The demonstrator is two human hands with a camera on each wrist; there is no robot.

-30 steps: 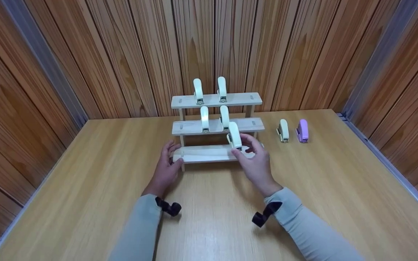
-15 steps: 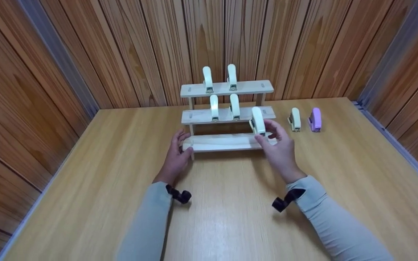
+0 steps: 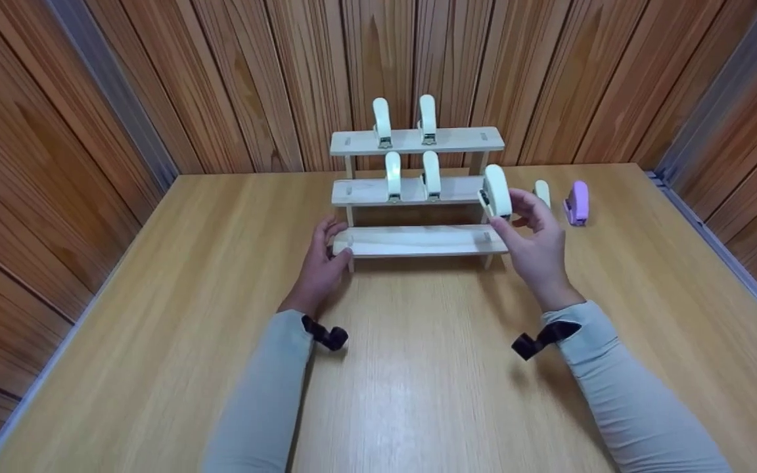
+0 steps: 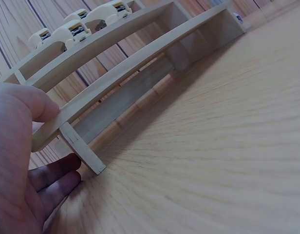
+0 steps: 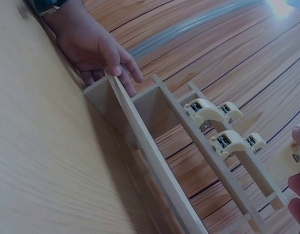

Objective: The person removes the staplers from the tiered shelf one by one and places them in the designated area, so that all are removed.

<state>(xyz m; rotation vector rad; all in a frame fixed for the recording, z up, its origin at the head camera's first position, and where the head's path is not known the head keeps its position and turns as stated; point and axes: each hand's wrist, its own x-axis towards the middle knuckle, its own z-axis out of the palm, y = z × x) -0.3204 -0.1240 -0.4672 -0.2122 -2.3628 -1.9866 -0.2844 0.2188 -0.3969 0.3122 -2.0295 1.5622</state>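
Between thumb and fingertips, my right hand [image 3: 541, 253] holds a cream stapler [image 3: 497, 190] upright, raised by the right end of a three-tier wooden display rack [image 3: 418, 242]. In the right wrist view this held stapler [image 5: 289, 163] shows only partly, at the right edge. My left hand [image 3: 318, 270] grips the left end of the rack's lowest shelf. Its thumb lies on the board and other fingers touch the leg [image 4: 83, 148] in the left wrist view. Two cream staplers stand on the middle shelf, including one stapler [image 3: 431, 176], and two on the top shelf, including another stapler [image 3: 382, 123].
Right of the rack, a purple stapler [image 3: 577, 203] stands on the table [image 3: 405, 368]. Beside it is another cream stapler [image 3: 541, 192], partly hidden behind my right hand. Wood-plank walls [image 3: 378, 59] enclose the table at the back and sides.
My right hand has carried the held stapler rightward, from in front of the shelves to the rack's right end. My left hand keeps its place on the rack. The head view has shifted slightly.
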